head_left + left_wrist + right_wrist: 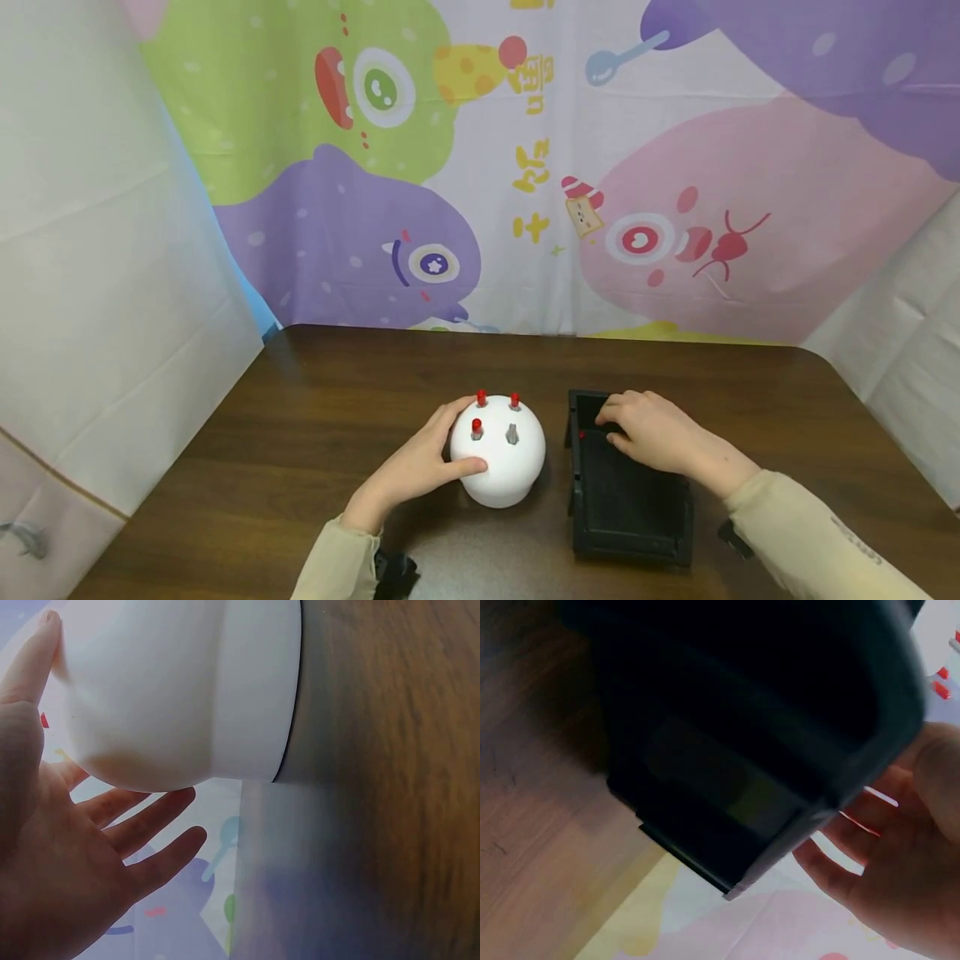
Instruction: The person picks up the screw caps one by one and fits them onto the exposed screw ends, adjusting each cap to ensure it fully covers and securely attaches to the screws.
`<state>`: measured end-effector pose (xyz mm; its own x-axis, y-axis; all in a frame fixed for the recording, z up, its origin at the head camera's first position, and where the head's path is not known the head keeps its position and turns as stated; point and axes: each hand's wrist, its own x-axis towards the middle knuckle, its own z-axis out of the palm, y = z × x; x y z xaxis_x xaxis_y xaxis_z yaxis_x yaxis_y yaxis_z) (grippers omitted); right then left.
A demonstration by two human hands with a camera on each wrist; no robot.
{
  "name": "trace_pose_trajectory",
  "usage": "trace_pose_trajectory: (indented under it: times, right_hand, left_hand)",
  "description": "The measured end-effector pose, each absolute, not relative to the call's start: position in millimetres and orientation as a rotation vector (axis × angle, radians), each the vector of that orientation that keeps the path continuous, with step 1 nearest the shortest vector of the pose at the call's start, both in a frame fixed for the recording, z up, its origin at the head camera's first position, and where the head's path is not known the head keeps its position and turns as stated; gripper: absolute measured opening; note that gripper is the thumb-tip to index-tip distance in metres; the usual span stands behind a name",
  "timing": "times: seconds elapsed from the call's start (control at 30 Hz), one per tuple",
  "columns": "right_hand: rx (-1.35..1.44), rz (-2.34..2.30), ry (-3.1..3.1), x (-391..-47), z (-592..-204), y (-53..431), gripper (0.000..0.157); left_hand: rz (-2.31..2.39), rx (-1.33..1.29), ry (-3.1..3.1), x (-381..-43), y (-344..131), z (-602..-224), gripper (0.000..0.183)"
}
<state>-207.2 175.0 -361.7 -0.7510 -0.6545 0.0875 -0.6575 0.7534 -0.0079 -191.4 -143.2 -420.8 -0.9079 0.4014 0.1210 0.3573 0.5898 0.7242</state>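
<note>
A white rounded object (pixel 498 479) stands on the table, with three red-tipped grey stubs and one bare grey stub (pixel 512 433) on top. My left hand (pixel 420 458) rests against its left side, thumb on the front and fingers spread along the far side. In the left wrist view, the fairly straight fingers of that hand touch the white curved wall (pixel 172 690). My right hand (pixel 652 429) reaches over the far end of a black tray (pixel 633 546). Its fingertips are hidden behind the tray wall in the right wrist view, so anything between them cannot be seen.
A small red piece (pixel 582 434) shows inside the tray near its left wall. Both things stand on a dark brown wooden table (pixel 300 433). A cartoon-printed curtain (pixel 540 283) hangs behind the far table edge, and pale cloth hangs at both sides.
</note>
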Motion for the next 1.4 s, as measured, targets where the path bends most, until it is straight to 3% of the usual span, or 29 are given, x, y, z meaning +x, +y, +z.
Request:
trace_pose_trajectory:
  times: [0.27, 0.57, 1.4]
  right_hand:
    - [1.206, 0.074, -3.009, -216.9, -369.5, 175.7, 0.031]
    - [1.278, 0.059, -3.054, -223.0, -381.1, 173.1, 0.032]
    - [1.274, -0.051, -3.139, -227.8, -398.9, 167.0, 0.043]
  left_hand:
    - [1.243, 0.656, 2.741, -190.4, -143.4, -421.8, 0.085]
    - [1.246, 0.647, 2.735, -189.1, -143.4, -420.5, 0.086]
    - [1.227, 0.645, 2.738, -191.4, -144.5, -420.9, 0.085]
